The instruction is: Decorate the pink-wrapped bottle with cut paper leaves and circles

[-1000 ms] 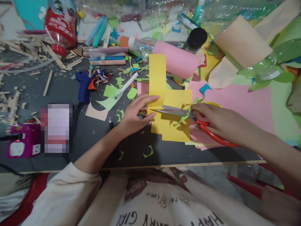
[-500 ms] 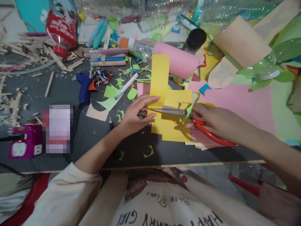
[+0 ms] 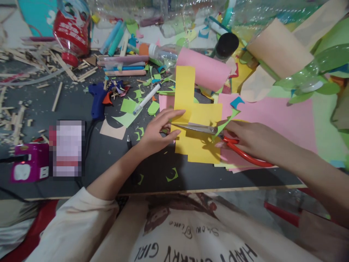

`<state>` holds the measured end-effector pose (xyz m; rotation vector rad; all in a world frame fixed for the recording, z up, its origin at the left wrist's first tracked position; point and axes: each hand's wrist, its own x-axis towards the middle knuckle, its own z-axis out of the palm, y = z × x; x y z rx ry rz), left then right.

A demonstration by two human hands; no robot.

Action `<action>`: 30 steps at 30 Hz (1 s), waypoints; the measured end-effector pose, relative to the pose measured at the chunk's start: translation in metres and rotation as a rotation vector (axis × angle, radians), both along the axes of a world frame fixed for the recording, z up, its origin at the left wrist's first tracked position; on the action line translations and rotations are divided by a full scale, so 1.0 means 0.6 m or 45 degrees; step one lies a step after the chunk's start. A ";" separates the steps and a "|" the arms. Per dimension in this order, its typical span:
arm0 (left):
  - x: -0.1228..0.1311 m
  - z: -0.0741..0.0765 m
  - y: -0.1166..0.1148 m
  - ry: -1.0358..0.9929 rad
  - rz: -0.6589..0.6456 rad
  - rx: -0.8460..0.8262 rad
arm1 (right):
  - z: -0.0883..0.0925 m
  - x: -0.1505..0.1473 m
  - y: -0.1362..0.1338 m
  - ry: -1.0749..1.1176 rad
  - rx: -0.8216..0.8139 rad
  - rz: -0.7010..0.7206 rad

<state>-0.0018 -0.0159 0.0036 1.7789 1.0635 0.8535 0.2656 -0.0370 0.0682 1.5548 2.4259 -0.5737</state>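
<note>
My right hand (image 3: 240, 136) is wrapped round the red handles of a pair of scissors (image 3: 200, 128). Their steel blades point left and look closed or nearly so, lying across yellow paper. My left hand (image 3: 156, 133) grips the left edge of a tall yellow paper strip (image 3: 184, 87), index finger on top and thumb lower down, with the scissors' tip between them. Beside the strip, a wider yellow paper piece (image 3: 204, 151) lies under the blades. A curved green paper scrap (image 3: 228, 120) hangs by the scissors' pivot, close to my right fingers.
Pink sheets (image 3: 283, 120) lie under my right forearm. Behind are a pink paper cylinder (image 3: 204, 69) and a peach cylinder (image 3: 280, 49). A blue glue gun (image 3: 97, 100), a white marker (image 3: 147, 99), a phone (image 3: 69, 149) and a purple power adapter (image 3: 31, 162) lie leftward, among wooden sticks.
The green scrap by the scissors has shifted slightly, its upper end now farther right. The top of the yellow strip sits a little lower. Both hands keep nearly the same position.
</note>
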 end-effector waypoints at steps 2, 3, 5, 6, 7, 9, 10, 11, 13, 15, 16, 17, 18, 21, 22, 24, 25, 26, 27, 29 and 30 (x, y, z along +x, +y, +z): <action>0.000 -0.002 0.000 0.003 0.003 -0.001 | -0.002 0.001 -0.002 -0.023 0.014 0.011; -0.001 -0.003 0.000 -0.002 0.002 0.004 | -0.003 0.002 -0.003 -0.029 0.031 0.021; -0.001 -0.004 0.000 -0.018 -0.001 0.023 | -0.005 0.005 -0.005 -0.020 0.080 0.051; -0.001 -0.005 0.000 -0.027 -0.007 0.034 | -0.006 0.006 -0.005 -0.010 0.106 0.067; -0.001 -0.006 0.001 -0.036 -0.015 0.046 | -0.006 0.007 -0.005 0.001 0.128 0.082; -0.002 -0.007 0.001 -0.040 -0.031 0.063 | -0.004 0.007 -0.004 0.017 0.154 0.107; -0.002 -0.008 0.001 -0.033 -0.039 0.067 | -0.003 0.006 -0.002 0.023 0.162 0.114; -0.002 -0.009 0.000 -0.025 -0.044 0.069 | -0.001 0.005 -0.001 0.030 0.167 0.121; -0.002 -0.009 -0.001 -0.005 -0.045 0.068 | 0.003 0.004 0.000 0.047 0.180 0.137; -0.002 -0.008 -0.001 0.002 -0.043 0.074 | 0.004 0.003 0.001 0.054 0.198 0.156; -0.002 -0.008 -0.002 -0.001 -0.044 0.081 | 0.003 0.004 0.000 0.055 0.206 0.166; -0.001 -0.008 -0.002 -0.005 -0.049 0.086 | 0.001 0.006 -0.001 0.056 0.214 0.173; -0.001 -0.008 -0.002 -0.013 -0.058 0.088 | -0.001 0.008 -0.002 0.058 0.223 0.178; 0.000 -0.009 -0.001 -0.039 -0.089 0.087 | -0.008 0.014 -0.006 0.069 0.241 0.183; 0.000 -0.010 -0.001 -0.043 -0.095 0.091 | -0.009 0.016 -0.007 0.066 0.233 0.182; -0.001 -0.012 0.000 -0.048 -0.099 0.104 | -0.008 0.018 -0.008 0.041 0.193 0.167; -0.002 -0.014 0.000 -0.047 -0.095 0.112 | -0.006 0.018 -0.009 0.024 0.168 0.151; -0.002 -0.015 0.001 -0.044 -0.088 0.121 | -0.005 0.019 -0.010 0.006 0.148 0.129; -0.003 -0.016 0.002 -0.036 -0.078 0.132 | -0.004 0.020 -0.011 -0.013 0.132 0.099; -0.005 -0.017 0.004 -0.009 -0.056 0.158 | -0.004 0.026 -0.015 -0.061 0.110 0.014; -0.005 -0.016 0.004 0.004 -0.044 0.169 | -0.006 0.031 -0.017 -0.090 0.096 -0.033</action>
